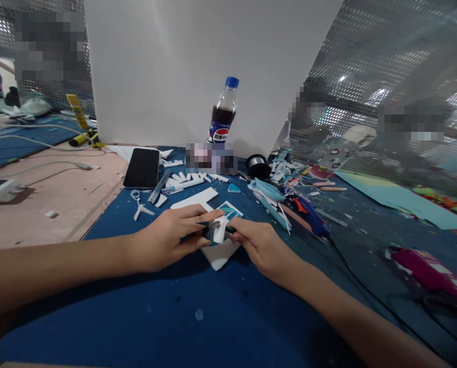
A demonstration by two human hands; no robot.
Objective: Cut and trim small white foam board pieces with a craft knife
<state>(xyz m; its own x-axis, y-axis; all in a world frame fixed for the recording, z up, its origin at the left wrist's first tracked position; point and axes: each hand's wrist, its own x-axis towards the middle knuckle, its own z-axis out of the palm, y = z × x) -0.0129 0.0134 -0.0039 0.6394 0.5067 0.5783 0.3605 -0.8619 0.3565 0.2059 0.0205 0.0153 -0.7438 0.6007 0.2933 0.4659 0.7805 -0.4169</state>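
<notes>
Both my hands meet over the blue mat near its middle. My left hand pinches a small white foam piece between thumb and fingers. My right hand is closed from the other side on a dark, green-tinted tool that touches the same piece. Under them lies a white foam sheet with a teal-printed card just behind.
A black phone, white foam scraps, a cola bottle, a black spool, a glue gun and paper sheets crowd the mat. A white board stands behind. Cables cross the left table.
</notes>
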